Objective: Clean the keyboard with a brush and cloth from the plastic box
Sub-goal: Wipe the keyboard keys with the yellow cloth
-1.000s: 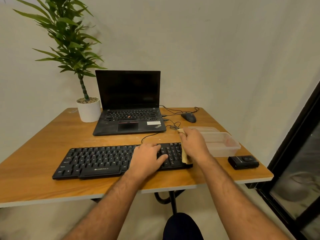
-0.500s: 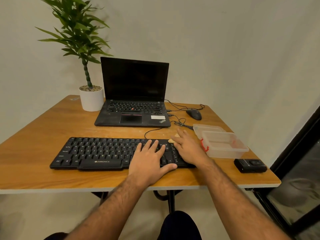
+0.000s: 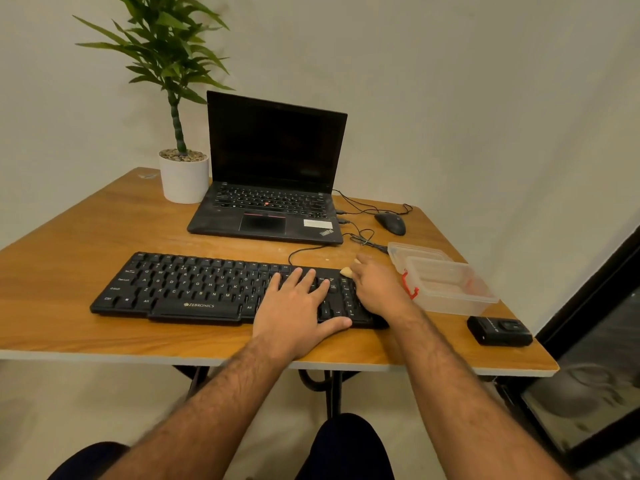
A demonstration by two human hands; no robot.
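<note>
A black keyboard point(image 3: 194, 285) lies across the front of the wooden table point(image 3: 69, 271). My left hand point(image 3: 294, 306) rests flat on its right half, fingers spread over the keys. My right hand point(image 3: 379, 289) is on the keyboard's right end and holds a small yellowish cloth point(image 3: 346, 271) against the keys. Only a corner of the cloth shows by the fingertips. The clear plastic box point(image 3: 457, 299) with a red latch stands open just right of that hand. No brush is visible.
The box's clear lid point(image 3: 415, 252) lies behind the box. An open laptop point(image 3: 273, 202), a wired mouse point(image 3: 391, 223) and cables sit at the back. A white plant pot point(image 3: 183, 178) is back left, a small black device point(image 3: 498, 330) near the right front corner.
My right hand has lowered onto the keyboard's right end, so the hanging cloth is now mostly hidden beneath it. My left hand's fingers have spread flat. The view has shifted left.
</note>
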